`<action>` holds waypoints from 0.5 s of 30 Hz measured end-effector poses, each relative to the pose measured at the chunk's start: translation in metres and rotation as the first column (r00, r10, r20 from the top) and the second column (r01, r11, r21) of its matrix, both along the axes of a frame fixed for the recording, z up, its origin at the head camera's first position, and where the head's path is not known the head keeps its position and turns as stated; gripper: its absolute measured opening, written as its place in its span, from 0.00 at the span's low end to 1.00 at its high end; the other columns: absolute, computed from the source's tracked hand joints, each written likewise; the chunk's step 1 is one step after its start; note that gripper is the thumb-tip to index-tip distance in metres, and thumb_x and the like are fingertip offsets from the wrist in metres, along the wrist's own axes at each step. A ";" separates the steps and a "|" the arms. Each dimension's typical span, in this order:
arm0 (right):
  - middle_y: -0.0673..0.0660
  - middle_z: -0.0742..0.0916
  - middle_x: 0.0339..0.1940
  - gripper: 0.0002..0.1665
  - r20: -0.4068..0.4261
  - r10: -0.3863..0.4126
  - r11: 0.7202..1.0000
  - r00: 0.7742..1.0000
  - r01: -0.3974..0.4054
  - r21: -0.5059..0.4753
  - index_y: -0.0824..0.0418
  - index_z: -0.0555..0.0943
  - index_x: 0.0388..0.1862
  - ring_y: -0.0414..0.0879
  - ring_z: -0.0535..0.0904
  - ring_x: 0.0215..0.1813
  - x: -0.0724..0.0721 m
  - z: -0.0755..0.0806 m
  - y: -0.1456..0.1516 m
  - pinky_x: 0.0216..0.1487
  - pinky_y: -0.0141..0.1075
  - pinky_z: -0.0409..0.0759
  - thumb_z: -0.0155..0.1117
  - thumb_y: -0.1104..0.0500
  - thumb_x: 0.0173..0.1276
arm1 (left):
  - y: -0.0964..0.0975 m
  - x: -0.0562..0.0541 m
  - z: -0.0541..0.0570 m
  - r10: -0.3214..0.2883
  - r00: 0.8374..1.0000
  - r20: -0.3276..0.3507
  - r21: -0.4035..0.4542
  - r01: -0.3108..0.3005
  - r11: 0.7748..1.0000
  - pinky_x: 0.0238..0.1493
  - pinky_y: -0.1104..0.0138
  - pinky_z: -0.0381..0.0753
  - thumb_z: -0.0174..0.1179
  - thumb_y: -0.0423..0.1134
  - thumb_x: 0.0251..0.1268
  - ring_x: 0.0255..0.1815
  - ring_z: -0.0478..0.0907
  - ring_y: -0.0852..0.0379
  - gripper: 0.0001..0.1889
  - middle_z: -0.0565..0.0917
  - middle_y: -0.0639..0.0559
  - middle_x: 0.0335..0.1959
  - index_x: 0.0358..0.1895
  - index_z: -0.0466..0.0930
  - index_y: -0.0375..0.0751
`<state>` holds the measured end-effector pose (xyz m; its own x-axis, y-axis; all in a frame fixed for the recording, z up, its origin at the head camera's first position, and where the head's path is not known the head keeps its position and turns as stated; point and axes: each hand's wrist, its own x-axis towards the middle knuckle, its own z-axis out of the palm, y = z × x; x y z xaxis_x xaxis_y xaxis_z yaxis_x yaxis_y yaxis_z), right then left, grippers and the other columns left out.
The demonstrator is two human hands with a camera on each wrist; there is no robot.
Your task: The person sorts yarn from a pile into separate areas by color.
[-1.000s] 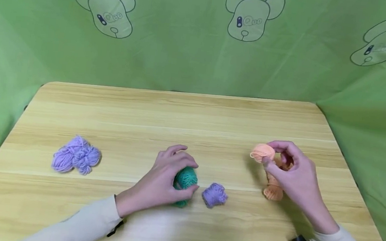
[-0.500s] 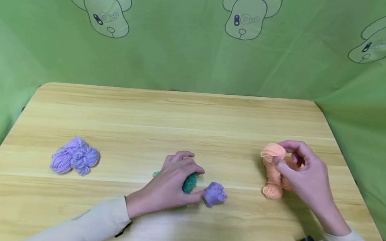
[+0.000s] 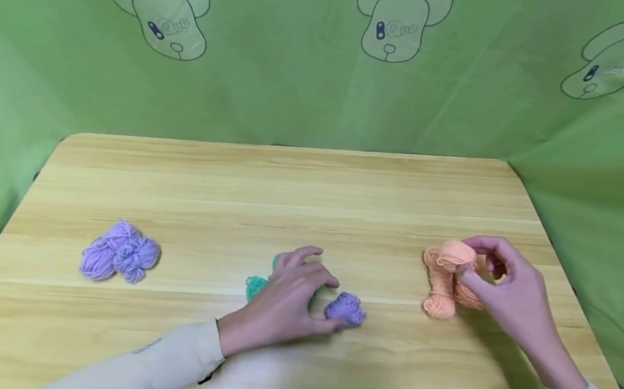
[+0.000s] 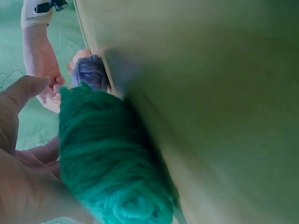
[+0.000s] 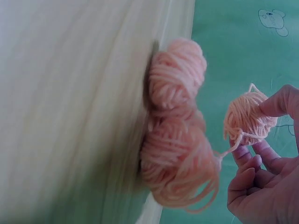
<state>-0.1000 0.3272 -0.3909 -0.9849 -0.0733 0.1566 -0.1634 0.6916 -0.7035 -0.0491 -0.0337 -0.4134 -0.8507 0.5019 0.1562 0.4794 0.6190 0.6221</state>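
Note:
My left hand (image 3: 288, 298) hovers over the middle of the table, its fingers spread and bent, holding nothing. The tip of its thumb is at a small purple yarn ball (image 3: 346, 309); I cannot tell whether they touch. Green yarn balls (image 3: 255, 287) lie under this hand, mostly hidden in the head view; one green yarn ball (image 4: 107, 154) fills the left wrist view. My right hand (image 3: 514, 294) pinches a peach yarn ball (image 3: 455, 254) between thumb and fingers, above other peach yarn balls (image 3: 439, 304). A loose strand (image 5: 229, 150) hangs from the pinched ball.
A cluster of purple yarn balls (image 3: 120, 253) lies on the left of the wooden table (image 3: 265, 195). Green cloth (image 3: 278, 88) printed with animal heads hangs behind and at both sides.
My left hand has slid right, off the green yarn toward the purple ball. My right hand has carried the peach ball right, over the other peach balls.

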 end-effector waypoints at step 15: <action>0.61 0.76 0.39 0.26 0.059 0.010 0.999 0.998 -0.013 0.053 0.59 0.82 0.64 0.46 0.68 0.40 0.008 -0.004 0.019 0.32 0.32 0.69 0.74 0.67 0.68 | 0.013 0.001 -0.002 0.018 1.000 -0.012 -0.159 -0.020 0.987 0.76 0.47 0.60 0.83 0.56 0.58 0.74 0.73 0.43 0.27 0.90 0.52 0.53 0.53 0.88 0.44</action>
<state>-0.0919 0.3466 -0.3954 -0.9913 -0.0916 0.0941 -0.1312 0.7267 -0.6744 -0.0485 -0.0209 -0.4155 -0.8591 0.5048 0.0844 0.4724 0.7186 0.5103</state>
